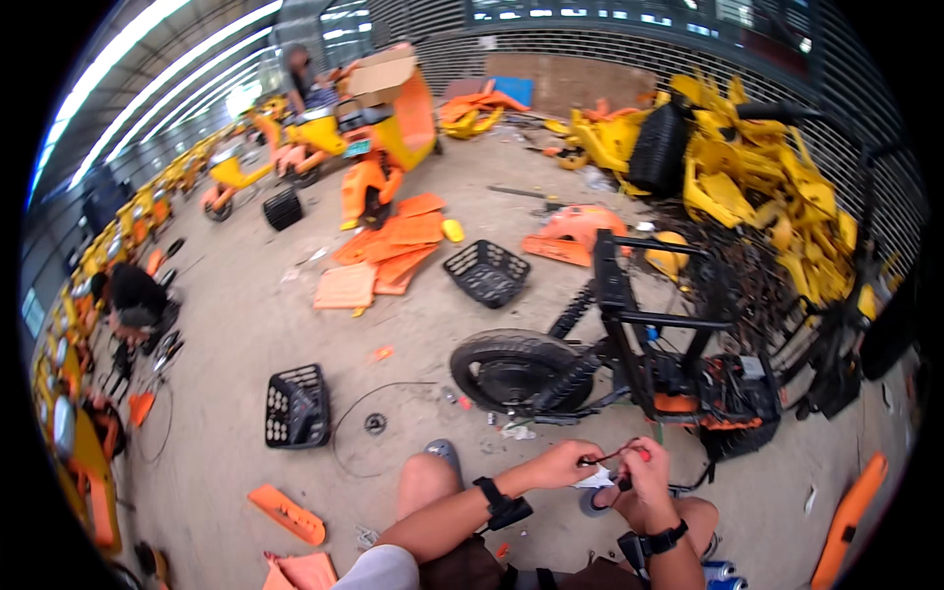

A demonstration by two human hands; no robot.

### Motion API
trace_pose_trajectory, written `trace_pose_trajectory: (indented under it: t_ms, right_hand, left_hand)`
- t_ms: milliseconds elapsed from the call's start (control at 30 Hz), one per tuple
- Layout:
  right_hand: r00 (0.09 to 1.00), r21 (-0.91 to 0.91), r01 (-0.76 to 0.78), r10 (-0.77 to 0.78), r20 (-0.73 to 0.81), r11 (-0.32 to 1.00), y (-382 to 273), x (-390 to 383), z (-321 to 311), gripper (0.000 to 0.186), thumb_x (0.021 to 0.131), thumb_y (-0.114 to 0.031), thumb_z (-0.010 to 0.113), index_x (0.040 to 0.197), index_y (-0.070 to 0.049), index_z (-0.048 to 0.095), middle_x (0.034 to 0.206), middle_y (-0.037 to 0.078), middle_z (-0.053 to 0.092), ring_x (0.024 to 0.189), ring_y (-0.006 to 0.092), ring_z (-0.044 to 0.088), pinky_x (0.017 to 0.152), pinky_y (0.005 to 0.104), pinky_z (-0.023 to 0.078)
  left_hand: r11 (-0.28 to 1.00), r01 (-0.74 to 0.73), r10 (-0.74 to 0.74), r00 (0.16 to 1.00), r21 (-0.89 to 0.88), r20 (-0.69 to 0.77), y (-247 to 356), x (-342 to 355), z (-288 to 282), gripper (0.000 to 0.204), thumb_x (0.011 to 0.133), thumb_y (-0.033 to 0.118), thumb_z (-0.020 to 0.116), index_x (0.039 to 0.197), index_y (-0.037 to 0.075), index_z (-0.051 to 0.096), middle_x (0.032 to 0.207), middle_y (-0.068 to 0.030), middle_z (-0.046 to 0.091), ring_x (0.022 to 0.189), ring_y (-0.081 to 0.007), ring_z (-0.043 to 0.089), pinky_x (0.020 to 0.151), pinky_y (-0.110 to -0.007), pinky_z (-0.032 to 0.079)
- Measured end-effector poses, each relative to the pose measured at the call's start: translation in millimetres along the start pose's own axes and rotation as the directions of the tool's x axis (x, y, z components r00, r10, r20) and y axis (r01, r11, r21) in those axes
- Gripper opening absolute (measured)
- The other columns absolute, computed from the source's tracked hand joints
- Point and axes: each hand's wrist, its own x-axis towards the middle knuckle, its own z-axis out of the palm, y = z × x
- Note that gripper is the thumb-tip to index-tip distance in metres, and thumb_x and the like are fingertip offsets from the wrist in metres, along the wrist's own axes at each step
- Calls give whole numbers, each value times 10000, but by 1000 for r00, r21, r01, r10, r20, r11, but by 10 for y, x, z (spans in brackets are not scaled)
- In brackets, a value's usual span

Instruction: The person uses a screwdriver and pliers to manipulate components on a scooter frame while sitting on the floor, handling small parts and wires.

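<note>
The thin reddish cable (614,454) runs between the left hand (564,465), pinching one part, and the right hand (649,474), pinching another, near the black vehicle frame (671,321), so good handling probably asks for steady, gentle grips without sharp bending.

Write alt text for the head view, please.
A person's left hand and right hand hold a thin, dark cord-like piece near a black vehicle frame and wheel; orange panels and black baskets lie on the floor.
</note>
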Motion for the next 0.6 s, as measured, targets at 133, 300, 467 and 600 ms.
trace_pose_trajectory:
  t_ms: [133, 300, 467, 600]
  right_hand:
    - [1000, 93, -8, 6, 27, 996, -121, -29, 145, 59, 815, 31, 521, 825, 7, 574, 664, 54, 593, 531, 81, 528, 498, 209, 412]
    - [985, 125, -1, -21, 172, 992, -78, -21, 138, 56, 802, 31, 505, 838, 28, 548, 733, 153, 617, 521, 168, 556, 491, 299, 487]
    - [980, 256, -1, -50, 191, 967, -181, -49, 107, 52, 808, 20, 506, 841, 28, 546, 733, 155, 607, 545, 162, 535, 501, 308, 485]
    - [978, 226, -116, 71, 199, 967, -466, -219, 255, 37, 839, -11, 535, 854, 7, 563, 713, 82, 569, 584, 136, 517, 417, 319, 484]
  left_hand:
    - [997, 67, -70, 990, -31, -121, 36, -46, -22, 131, 821, 98, 667, 905, 2, 636, 830, -119, 641, 799, -264, 614, 731, -360, 482]
    - [997, 55, -47, 991, 58, -123, 189, -114, -84, 130, 770, 90, 683, 878, 42, 629, 766, -65, 608, 833, -239, 560, 767, -343, 445]
    - [990, -39, 78, 952, 135, -295, 56, -86, -102, 236, 698, 47, 681, 921, 59, 604, 903, -76, 575, 907, -264, 549, 847, -345, 433]
    - [990, 14, -80, 871, -138, -485, -2, -130, -89, 382, 685, 114, 770, 996, 68, 554, 928, -66, 574, 894, -189, 558, 760, -323, 482]
